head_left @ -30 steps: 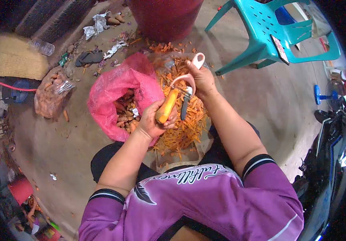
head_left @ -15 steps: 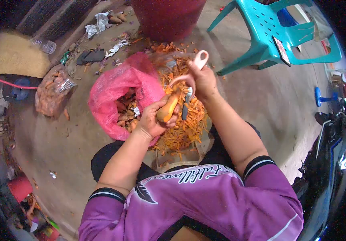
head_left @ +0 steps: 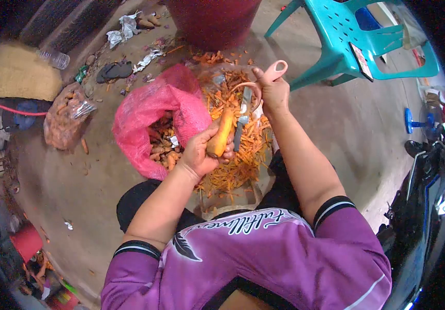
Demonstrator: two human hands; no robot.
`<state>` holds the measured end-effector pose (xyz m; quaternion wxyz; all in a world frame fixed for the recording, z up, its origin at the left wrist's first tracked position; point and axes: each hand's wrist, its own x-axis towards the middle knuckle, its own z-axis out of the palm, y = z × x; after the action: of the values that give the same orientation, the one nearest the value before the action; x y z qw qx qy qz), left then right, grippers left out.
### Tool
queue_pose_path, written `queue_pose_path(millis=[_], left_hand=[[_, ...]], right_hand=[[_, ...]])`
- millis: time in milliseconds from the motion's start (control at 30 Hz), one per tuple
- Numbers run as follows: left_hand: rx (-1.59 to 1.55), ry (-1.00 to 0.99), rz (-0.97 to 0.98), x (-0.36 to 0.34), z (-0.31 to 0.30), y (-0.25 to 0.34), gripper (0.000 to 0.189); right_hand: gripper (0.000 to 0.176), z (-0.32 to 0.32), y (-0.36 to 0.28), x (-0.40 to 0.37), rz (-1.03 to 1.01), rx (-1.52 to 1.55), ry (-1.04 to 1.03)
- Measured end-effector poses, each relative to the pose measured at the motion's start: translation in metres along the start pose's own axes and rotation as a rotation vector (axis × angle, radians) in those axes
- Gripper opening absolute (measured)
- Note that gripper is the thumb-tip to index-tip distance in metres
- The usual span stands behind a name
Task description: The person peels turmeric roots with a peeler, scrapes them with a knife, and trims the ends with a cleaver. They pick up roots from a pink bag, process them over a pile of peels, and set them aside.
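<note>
My left hand (head_left: 202,154) is closed round the lower end of a sweet potato (head_left: 223,133), whose upper side shows bare yellow-orange flesh. A pink peeler (head_left: 270,74) with a ring at its handle end is gripped in my right hand (head_left: 275,96). Its curved head sits above and to the right of the sweet potato, apart from it. A knife (head_left: 241,121) with a dark handle lies on the heap of orange peelings (head_left: 251,155) below my hands. Just left of my left hand stands an open pink mesh sack (head_left: 134,129) holding brownish roots (head_left: 164,150).
A dark red tub (head_left: 214,23) stands ahead, and a teal plastic chair (head_left: 336,39) with a phone (head_left: 361,61) on it at the upper right. At left are a clear bag of roots (head_left: 67,119) and a sandal (head_left: 114,72). A motorcycle (head_left: 419,217) is at right.
My right hand with the peeler has moved up and right, away from the sweet potato. The sweet potato is turned in my left hand and shows more bare flesh.
</note>
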<state>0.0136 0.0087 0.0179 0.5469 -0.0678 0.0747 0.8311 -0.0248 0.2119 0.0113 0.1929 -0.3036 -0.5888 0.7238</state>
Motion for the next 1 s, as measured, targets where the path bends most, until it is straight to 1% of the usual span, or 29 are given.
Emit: queue_pose_path(millis=[67,100,133,200,233,300,333,400,433,467,500,533,567,667,700,733,800,833,867,933,1000], left_hand=[[0.068,0.175,0.081,0.000,-0.002,0.006,0.030],[0.099,0.267,0.125,-0.002,-0.004,0.008,0.030],[0.121,0.293,0.152,-0.004,-0.003,0.008,0.031],[0.164,0.344,0.199,-0.004,0.000,0.007,0.032],[0.038,0.118,0.118,-0.006,-0.003,0.012,0.032],[0.080,0.262,0.179,0.000,-0.004,0.007,0.032],[0.101,0.333,0.209,0.002,0.002,0.005,0.032],[0.034,0.214,0.106,-0.002,-0.011,0.009,0.030],[0.000,0.157,0.054,-0.004,-0.015,0.010,0.030],[0.032,0.172,0.050,-0.004,-0.008,0.007,0.031],[0.066,0.184,0.046,-0.004,0.003,0.004,0.032],[0.100,0.197,0.041,-0.005,0.010,0.001,0.033],[0.120,0.187,0.066,-0.006,0.010,0.001,0.037],[0.274,0.329,0.244,-0.006,0.014,0.003,0.038],[0.248,0.336,0.234,-0.007,0.008,0.004,0.037],[0.221,0.343,0.222,-0.007,-0.001,0.006,0.036],[0.193,0.334,0.222,-0.007,-0.004,0.006,0.035],[0.191,0.319,0.236,-0.005,0.003,0.005,0.036],[0.190,0.304,0.251,-0.005,0.008,0.004,0.038],[0.212,0.335,0.231,-0.004,0.013,0.003,0.038],[0.214,0.364,0.221,-0.003,0.013,0.003,0.038]], right_hand=[[0.021,0.012,-0.021,-0.025,0.108,-0.056,-0.158],[0.020,0.020,-0.022,-0.040,0.111,-0.073,-0.239],[0.019,0.022,-0.013,-0.050,0.147,0.021,-0.431],[0.019,0.028,-0.014,-0.072,0.189,0.063,-0.623],[0.020,0.028,-0.014,-0.073,0.187,0.037,-0.633],[0.020,0.028,-0.014,-0.073,0.181,-0.014,-0.652],[0.021,0.027,-0.011,-0.069,0.162,-0.095,-0.583],[0.022,0.022,-0.004,-0.049,0.123,-0.255,-0.441],[0.020,0.020,-0.004,-0.037,0.096,-0.141,-0.302],[0.019,0.017,-0.005,-0.025,0.069,-0.028,-0.163],[0.020,0.011,-0.006,-0.015,0.049,0.010,-0.075],[0.020,0.008,-0.008,-0.009,0.075,0.081,-0.011],[0.022,0.006,-0.008,-0.009,0.102,0.144,-0.014],[0.027,0.015,-0.005,-0.026,0.224,0.246,-0.081],[0.028,0.019,-0.005,-0.038,0.248,0.250,-0.131],[0.024,0.026,-0.013,-0.054,0.230,0.257,-0.121],[0.019,0.030,-0.020,-0.069,0.287,0.193,-0.217],[0.022,0.032,-0.022,-0.075,0.218,0.185,-0.219],[0.023,0.031,-0.024,-0.074,0.250,0.196,-0.262],[0.026,0.026,-0.026,-0.069,0.314,0.218,-0.346],[0.026,0.024,-0.021,-0.061,0.397,0.280,-0.304]])
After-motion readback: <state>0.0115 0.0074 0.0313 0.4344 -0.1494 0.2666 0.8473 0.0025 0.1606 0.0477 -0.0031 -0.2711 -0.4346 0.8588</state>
